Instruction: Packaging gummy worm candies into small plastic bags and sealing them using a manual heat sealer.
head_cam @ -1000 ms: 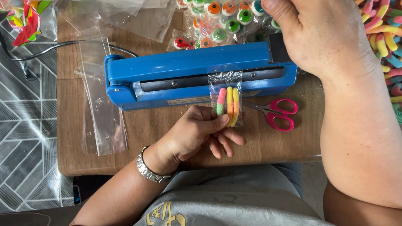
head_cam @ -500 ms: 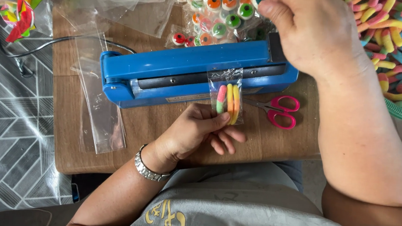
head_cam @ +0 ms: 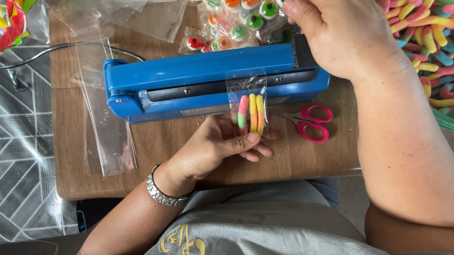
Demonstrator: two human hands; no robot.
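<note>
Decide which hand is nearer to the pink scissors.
Left. The left hand holds the candy bag just left of the pink scissors; the right hand is farther up, on the blue sealer's handle.

Pink scissors (head_cam: 308, 122) on the wood table (head_cam: 183, 146), just right of centre. Empty clear bags (head_cam: 107, 130) at left, eyeball sweets (head_cam: 235, 16) (bagged) up top, gummy worms (head_cam: 445, 47) far rt.
</note>
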